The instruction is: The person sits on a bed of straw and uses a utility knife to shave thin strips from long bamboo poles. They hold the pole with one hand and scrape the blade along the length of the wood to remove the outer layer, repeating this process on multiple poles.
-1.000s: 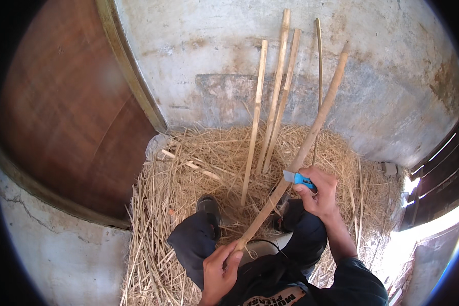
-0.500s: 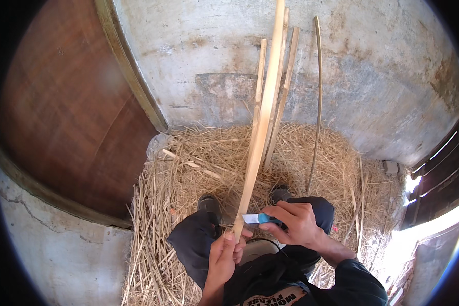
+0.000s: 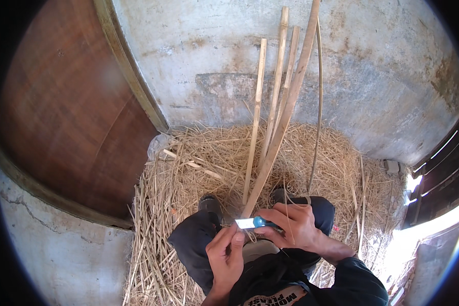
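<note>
A long bamboo strip (image 3: 286,120) rises from my lap and leans away to the right, its darker brown face showing. My left hand (image 3: 226,254) pinches its lower end; the blade partly hides the grip. In my right hand (image 3: 296,224) is a utility knife (image 3: 259,222) with a blue handle, its wide bright blade lying across the strip just above my left fingertips. Thin pale slivers curl beside my right knuckles.
Several bamboo strips (image 3: 256,117) lean on the grey wall (image 3: 382,76), with a thin curved stick (image 3: 319,102) to their right. Straw and shavings (image 3: 204,145) cover the floor around my shoes. A brown door panel (image 3: 71,112) is at left.
The bamboo strip has turned from its pale face to its brown one, and its upper part has swung right. The blade has shifted slightly down and left. Thin slivers now show by my right hand.
</note>
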`<action>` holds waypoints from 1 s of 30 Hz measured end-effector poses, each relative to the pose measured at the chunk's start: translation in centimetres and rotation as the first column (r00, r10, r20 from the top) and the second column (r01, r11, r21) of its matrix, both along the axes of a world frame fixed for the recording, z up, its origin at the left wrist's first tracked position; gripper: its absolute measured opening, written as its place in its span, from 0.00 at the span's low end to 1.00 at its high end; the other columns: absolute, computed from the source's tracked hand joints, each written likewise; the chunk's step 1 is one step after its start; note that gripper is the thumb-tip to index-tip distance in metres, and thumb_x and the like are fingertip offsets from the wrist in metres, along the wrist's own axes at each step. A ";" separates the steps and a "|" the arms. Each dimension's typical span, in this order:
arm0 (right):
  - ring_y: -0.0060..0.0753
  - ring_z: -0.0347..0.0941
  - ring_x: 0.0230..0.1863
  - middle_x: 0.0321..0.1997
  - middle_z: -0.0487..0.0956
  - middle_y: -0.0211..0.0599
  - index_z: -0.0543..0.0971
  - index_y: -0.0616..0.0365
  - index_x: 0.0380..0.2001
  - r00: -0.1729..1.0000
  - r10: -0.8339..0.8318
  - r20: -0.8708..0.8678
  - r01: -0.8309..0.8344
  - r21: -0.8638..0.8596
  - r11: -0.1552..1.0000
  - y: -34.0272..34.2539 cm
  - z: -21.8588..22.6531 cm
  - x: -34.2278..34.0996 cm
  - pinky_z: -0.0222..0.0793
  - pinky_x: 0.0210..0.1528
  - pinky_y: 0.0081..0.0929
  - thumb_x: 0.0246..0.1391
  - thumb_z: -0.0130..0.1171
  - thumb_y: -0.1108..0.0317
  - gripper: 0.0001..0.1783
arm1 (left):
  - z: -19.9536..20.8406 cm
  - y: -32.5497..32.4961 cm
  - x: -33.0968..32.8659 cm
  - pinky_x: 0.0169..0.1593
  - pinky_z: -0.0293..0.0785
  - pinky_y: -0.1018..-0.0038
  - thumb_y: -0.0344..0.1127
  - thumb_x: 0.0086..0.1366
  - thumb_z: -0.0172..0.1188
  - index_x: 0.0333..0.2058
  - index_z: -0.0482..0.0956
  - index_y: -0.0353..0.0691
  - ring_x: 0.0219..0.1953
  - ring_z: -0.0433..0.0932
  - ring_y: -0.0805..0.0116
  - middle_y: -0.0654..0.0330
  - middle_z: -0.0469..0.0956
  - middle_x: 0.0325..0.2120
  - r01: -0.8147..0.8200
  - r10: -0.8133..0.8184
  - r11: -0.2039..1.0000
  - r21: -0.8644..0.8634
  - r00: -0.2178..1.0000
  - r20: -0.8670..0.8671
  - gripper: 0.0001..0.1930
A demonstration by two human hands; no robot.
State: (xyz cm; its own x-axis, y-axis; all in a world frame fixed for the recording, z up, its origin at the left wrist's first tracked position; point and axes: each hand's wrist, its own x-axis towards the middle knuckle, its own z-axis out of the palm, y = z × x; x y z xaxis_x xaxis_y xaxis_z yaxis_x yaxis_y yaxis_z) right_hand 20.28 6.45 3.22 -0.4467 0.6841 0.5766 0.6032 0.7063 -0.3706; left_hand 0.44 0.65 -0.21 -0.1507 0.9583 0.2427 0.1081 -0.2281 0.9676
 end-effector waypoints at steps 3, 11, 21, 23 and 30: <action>0.29 0.79 0.22 0.27 0.80 0.26 0.85 0.52 0.46 1.000 0.008 -0.013 -0.008 -0.003 1.000 0.1 0.2 0.0 0.72 0.22 0.27 0.53 0.77 0.54 0.21 | 0.4 -0.1 -0.3 0.30 0.66 0.78 0.28 0.75 0.63 0.50 0.82 0.21 0.28 0.71 0.77 0.60 0.77 0.28 0.010 -0.011 1.000 -0.023 0.999 -0.043 0.13; 0.29 0.80 0.22 0.29 0.82 0.26 0.86 0.52 0.45 0.997 0.057 -0.055 -0.058 -0.010 0.998 0.6 0.3 0.2 0.73 0.22 0.26 0.49 0.79 0.55 0.22 | 0.8 0.0 -0.1 0.29 0.66 0.77 0.26 0.71 0.66 0.50 0.83 0.20 0.26 0.71 0.76 0.57 0.77 0.26 -0.058 0.068 0.996 0.069 0.986 -0.149 0.14; 0.26 0.78 0.20 0.27 0.81 0.24 0.87 0.52 0.42 0.999 0.022 -0.040 -0.018 0.102 0.995 0.7 0.0 0.4 0.69 0.21 0.24 0.46 0.81 0.55 0.22 | 0.5 -0.1 -0.3 0.29 0.66 0.76 0.26 0.70 0.68 0.50 0.84 0.20 0.25 0.68 0.74 0.58 0.72 0.23 -0.051 0.065 0.996 0.077 0.978 -0.198 0.15; 0.25 0.77 0.20 0.26 0.81 0.24 0.87 0.52 0.42 0.999 0.013 -0.044 -0.007 0.116 0.993 0.6 -0.3 0.5 0.68 0.21 0.23 0.45 0.81 0.54 0.22 | 0.6 -0.2 -0.2 0.29 0.66 0.76 0.26 0.70 0.67 0.50 0.84 0.20 0.24 0.68 0.75 0.58 0.71 0.23 -0.047 0.059 0.996 0.070 0.979 -0.193 0.15; 0.26 0.75 0.18 0.24 0.80 0.24 0.87 0.52 0.41 0.999 -0.008 -0.048 0.016 0.149 0.989 0.7 -0.9 0.4 0.69 0.21 0.24 0.46 0.80 0.52 0.22 | 0.3 -0.2 -0.1 0.27 0.63 0.76 0.26 0.70 0.67 0.50 0.84 0.20 0.23 0.65 0.76 0.58 0.68 0.21 -0.042 0.056 0.996 0.083 0.984 -0.166 0.14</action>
State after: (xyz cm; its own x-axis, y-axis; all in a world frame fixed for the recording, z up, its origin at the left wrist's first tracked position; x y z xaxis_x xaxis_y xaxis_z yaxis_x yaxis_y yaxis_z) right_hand 20.68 7.11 2.30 -0.4089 0.5939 0.6929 0.5963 0.7486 -0.2898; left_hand 0.32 0.43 0.13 -0.1477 0.9275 0.3435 0.2809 -0.2937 0.9137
